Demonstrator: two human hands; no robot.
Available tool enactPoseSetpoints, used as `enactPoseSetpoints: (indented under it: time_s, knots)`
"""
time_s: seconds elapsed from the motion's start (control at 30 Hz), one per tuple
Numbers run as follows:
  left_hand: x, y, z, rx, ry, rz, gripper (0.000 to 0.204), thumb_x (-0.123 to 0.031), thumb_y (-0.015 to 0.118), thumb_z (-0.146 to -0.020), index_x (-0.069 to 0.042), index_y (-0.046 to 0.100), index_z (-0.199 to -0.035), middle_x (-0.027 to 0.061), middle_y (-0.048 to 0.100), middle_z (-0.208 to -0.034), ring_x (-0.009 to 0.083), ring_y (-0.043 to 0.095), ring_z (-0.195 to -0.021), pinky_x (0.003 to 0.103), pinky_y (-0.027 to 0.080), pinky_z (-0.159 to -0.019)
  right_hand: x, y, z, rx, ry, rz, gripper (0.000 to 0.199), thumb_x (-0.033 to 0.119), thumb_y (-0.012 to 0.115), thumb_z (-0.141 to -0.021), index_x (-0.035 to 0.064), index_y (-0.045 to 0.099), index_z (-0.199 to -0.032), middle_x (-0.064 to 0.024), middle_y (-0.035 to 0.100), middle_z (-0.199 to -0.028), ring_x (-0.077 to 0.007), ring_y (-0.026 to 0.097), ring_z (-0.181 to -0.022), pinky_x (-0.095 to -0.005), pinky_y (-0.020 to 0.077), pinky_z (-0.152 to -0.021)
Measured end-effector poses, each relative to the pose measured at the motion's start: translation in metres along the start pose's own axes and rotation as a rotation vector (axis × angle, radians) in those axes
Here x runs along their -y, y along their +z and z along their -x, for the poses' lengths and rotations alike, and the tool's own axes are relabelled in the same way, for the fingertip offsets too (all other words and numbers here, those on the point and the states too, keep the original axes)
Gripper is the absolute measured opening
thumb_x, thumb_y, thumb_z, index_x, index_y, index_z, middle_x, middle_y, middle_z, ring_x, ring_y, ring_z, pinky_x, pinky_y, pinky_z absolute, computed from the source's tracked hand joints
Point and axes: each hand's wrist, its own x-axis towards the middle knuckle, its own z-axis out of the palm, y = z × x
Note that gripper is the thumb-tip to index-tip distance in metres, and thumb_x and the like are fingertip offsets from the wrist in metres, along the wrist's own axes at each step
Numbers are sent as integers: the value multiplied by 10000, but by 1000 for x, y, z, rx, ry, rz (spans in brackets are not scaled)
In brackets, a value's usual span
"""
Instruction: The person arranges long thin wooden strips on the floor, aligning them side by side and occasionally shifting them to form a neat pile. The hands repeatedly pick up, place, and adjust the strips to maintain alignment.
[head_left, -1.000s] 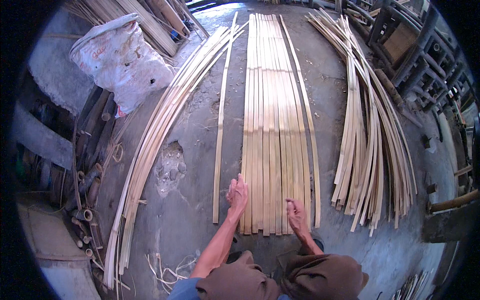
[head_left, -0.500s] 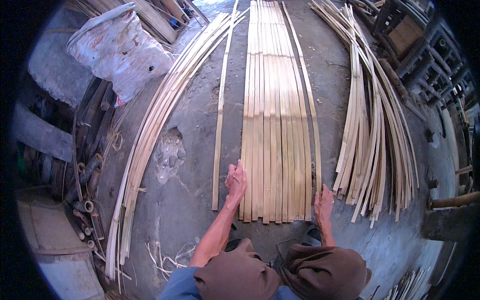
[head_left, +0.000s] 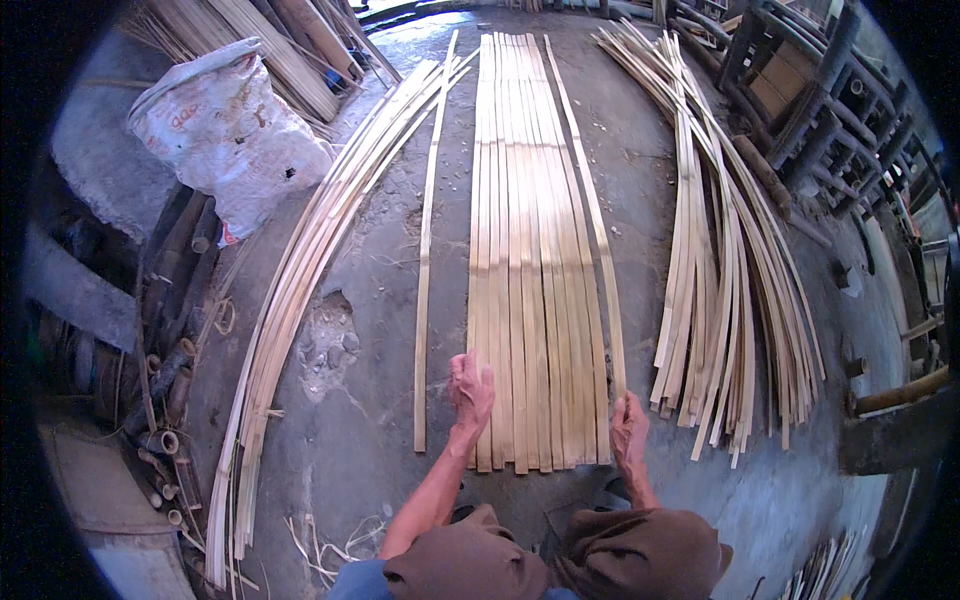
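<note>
A row of long, flat bamboo strips lies side by side on the floor in front of me. My left hand, its fingers curled closed, is at the row's left edge; what is inside those fingers is hidden. Just right of the row runs one separate bamboo strip. My right hand grips the near end of that strip, a narrow gap from the row. Another lone strip lies to the left of the row, apart from my left hand.
Loose bundles of strips lie at left and right. A white sack stands at far left above dark bamboo poles. A pole rack is at far right. The concrete floor has a broken patch.
My right hand has closed on the near end of the right-hand strip, which now lies closer to the row. My left hand stays by the row's left edge. The whole view has shifted slightly.
</note>
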Motion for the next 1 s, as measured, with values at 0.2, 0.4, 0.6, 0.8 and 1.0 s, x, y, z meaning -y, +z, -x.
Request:
enactPoseSetpoints:
  time_s: [0.2, 0.4, 0.6, 0.8, 1.0]
  knots:
    - [-90, -4, -9, 438, -144, 703, 492, -267, 591, -1006, 7, 493, -1402, 171, 616, -1168, 273, 637, -1045, 400, 500, -952, 35, 27, 31, 83, 16, -206, 266, 185, 485, -1055, 3, 563, -1231, -37, 548, -700, -100, 536, -641, -283, 465, -589]
    - [-104, 15, -13, 265, -280, 635, 529, -368, 541, -1029, 39, 507, -1365, 200, 668, -1018, 263, 675, -913, 405, 537, -787, 80, 81, 50, 410, 74, -551, 341, 209, 457, -1065, 10, 493, -1340, -77, 577, -817, -123, 568, -716, -291, 482, -632]
    - [-36, -1, -42, 231, -487, 585, 301, -265, 488, -1019, 12, 579, -1092, 258, 606, -739, 404, 628, -690, 514, 492, -631, 81, 84, 62, 474, -158, -375, 424, 207, 462, -1063, -3, 453, -1432, -141, 574, -1014, -180, 607, -838, -312, 512, -739]
    - [57, 16, -29, 74, -170, 318, 386, -232, 495, -981, 69, 559, -1214, 293, 610, -773, 437, 624, -693, 524, 488, -666, 60, 89, 73, 544, -144, -303, 357, 198, 494, -1046, 4, 545, -1342, -139, 572, -1020, -185, 628, -788, -326, 526, -727]
    - [36, 1, -22, 201, -289, 204, 592, -225, 505, -977, 45, 361, -1484, 316, 628, -895, 456, 646, -821, 528, 494, -741, 48, 84, 74, 551, -139, -257, 334, 190, 513, -1035, 23, 573, -1319, -132, 573, -1004, -185, 627, -789, -326, 521, -715]
